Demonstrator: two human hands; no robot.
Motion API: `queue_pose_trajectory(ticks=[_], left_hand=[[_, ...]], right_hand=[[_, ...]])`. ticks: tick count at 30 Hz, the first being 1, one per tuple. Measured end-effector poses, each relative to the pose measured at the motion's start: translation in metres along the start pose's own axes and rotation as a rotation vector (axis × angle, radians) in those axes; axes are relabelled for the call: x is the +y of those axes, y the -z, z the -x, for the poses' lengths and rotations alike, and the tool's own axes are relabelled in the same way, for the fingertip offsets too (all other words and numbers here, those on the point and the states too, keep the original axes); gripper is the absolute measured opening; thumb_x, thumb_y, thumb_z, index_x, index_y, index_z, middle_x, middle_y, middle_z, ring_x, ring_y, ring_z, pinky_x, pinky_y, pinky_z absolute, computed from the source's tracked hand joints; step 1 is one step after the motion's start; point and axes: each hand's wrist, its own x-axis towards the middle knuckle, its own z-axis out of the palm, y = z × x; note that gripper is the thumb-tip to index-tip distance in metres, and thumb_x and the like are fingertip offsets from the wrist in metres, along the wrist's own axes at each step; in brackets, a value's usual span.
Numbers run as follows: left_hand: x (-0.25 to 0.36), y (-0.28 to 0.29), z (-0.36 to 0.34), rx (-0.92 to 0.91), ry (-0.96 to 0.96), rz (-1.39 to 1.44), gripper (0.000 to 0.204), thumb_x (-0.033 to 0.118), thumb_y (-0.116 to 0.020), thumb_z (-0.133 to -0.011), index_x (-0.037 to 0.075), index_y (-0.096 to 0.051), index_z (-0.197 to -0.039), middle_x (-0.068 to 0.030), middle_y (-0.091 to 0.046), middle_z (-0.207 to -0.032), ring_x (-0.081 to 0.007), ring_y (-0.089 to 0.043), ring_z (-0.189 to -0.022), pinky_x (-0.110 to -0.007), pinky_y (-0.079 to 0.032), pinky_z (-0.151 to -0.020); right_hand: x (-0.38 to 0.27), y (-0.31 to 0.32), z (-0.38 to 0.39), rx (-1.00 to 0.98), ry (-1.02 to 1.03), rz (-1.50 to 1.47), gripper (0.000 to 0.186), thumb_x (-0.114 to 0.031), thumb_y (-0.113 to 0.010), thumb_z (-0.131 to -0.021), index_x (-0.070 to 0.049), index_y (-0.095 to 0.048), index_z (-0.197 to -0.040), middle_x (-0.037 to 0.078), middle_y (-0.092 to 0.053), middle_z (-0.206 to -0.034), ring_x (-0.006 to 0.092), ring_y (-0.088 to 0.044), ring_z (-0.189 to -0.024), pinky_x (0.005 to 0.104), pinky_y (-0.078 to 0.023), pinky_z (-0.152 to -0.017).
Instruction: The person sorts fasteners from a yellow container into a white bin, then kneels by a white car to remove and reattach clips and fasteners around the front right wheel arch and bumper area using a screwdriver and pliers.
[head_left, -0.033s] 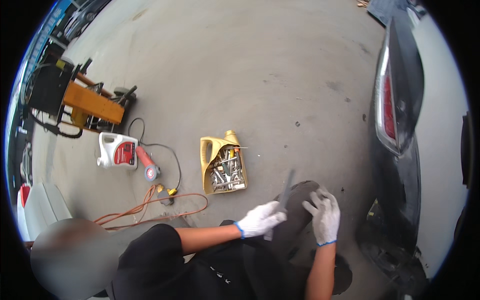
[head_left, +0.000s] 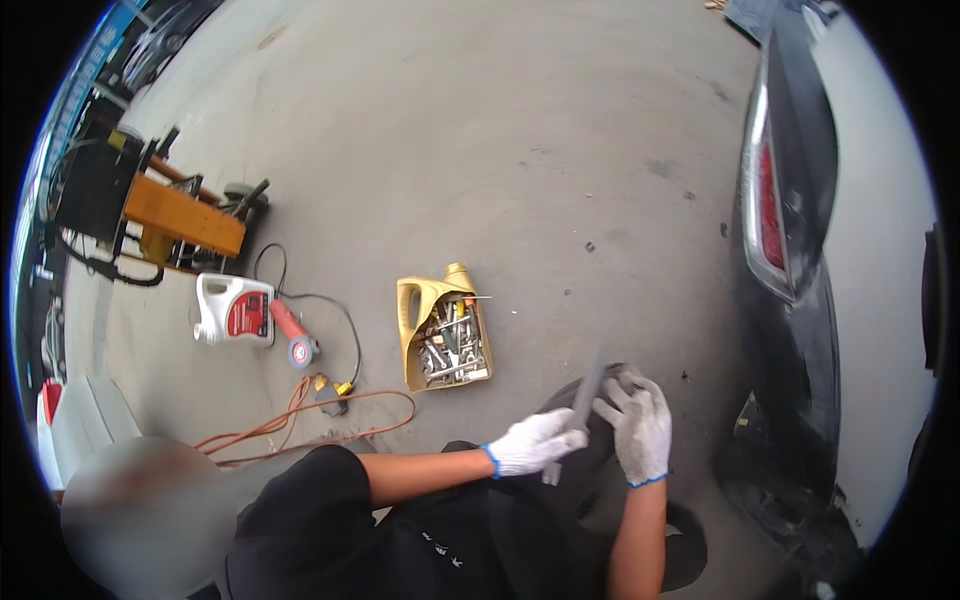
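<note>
My left hand (head_left: 537, 443), in a white glove with a blue cuff, is closed around a flat grey metal bar (head_left: 592, 378), held slanting upward over my dark-trousered leg. My right hand (head_left: 640, 430), in a grimy white glove, is open just right of the bar, fingers apart and slightly bent over the knee; whether the fingertips touch the bar I cannot tell. Ahead on the floor stands a cut-open gold jug (head_left: 418, 290) packed with spanners and other tools (head_left: 450, 345). At my right is a car's dark bumper (head_left: 790, 370) with a red lamp (head_left: 770, 205).
A white-and-red jug (head_left: 235, 305), a red angle grinder (head_left: 292, 330), an orange cable (head_left: 390, 395) and a yellow plug (head_left: 342, 388) lie on the left floor (head_left: 560, 140). Behind them is an orange-and-black wheeled machine (head_left: 185, 215). A pale panel (head_left: 85, 425) sits lower left.
My left hand has moved a little to the right with the bar, closer to my right hand. My right hand has shifted slightly leftward.
</note>
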Motion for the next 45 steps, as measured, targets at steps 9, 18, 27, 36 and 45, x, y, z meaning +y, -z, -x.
queue_pose_trajectory(ticks=[9,18,27,36,45], left_hand=[[0.013,-0.050,-0.046,-0.276,0.232,0.484,0.061,0.060,-0.051,-0.098,0.004,-0.061,-0.120,-0.0087,-0.065,-0.093,-0.0159,-0.063,-0.079,-0.032,-0.054,-0.074],[0.030,-0.102,-0.102,-0.833,0.106,0.563,0.048,0.053,-0.053,-0.100,0.008,-0.067,-0.105,-0.0004,-0.063,-0.088,-0.0110,-0.055,-0.077,-0.029,-0.046,-0.068],[0.069,-0.127,-0.117,-0.544,0.254,0.927,0.032,0.020,-0.053,-0.093,0.000,-0.064,-0.116,0.0001,-0.058,-0.079,-0.0108,-0.058,-0.070,-0.027,-0.050,-0.061],[0.155,-0.156,-0.076,-0.484,-0.133,0.930,0.040,0.035,-0.070,-0.092,0.004,-0.058,-0.114,-0.0105,-0.064,-0.111,-0.0235,-0.065,-0.082,-0.032,-0.050,-0.063],[0.149,-0.141,-0.004,-0.214,-0.308,1.059,0.050,0.043,-0.063,-0.096,-0.002,-0.057,-0.118,-0.0164,-0.067,-0.097,-0.0177,-0.060,-0.073,-0.028,-0.047,-0.061]], right_hand=[[-0.030,0.029,0.036,0.186,0.342,0.895,0.026,-0.013,-0.070,-0.085,-0.002,-0.069,-0.108,0.012,-0.065,-0.096,0.0225,-0.065,-0.082,0.0339,-0.053,-0.076],[-0.057,0.087,0.088,0.127,0.328,1.169,0.040,-0.023,-0.075,-0.085,-0.007,-0.063,-0.120,0.016,-0.065,-0.106,0.0355,-0.068,-0.091,0.0421,-0.056,-0.077],[-0.037,0.140,0.128,0.321,0.188,0.575,0.031,-0.010,-0.049,-0.097,0.001,-0.057,-0.125,0.007,-0.066,-0.080,0.0072,-0.053,-0.052,0.0244,-0.045,-0.048],[-0.133,0.147,0.159,0.046,0.289,0.514,0.022,-0.018,-0.054,-0.098,0.001,-0.062,-0.106,0.018,-0.068,-0.079,0.0254,-0.071,-0.071,0.0358,-0.054,-0.067],[-0.137,0.123,0.153,-0.258,0.362,0.607,0.021,-0.012,-0.053,-0.099,0.003,-0.063,-0.109,0.006,-0.067,-0.076,0.0076,-0.059,-0.057,0.0246,-0.048,-0.053]])
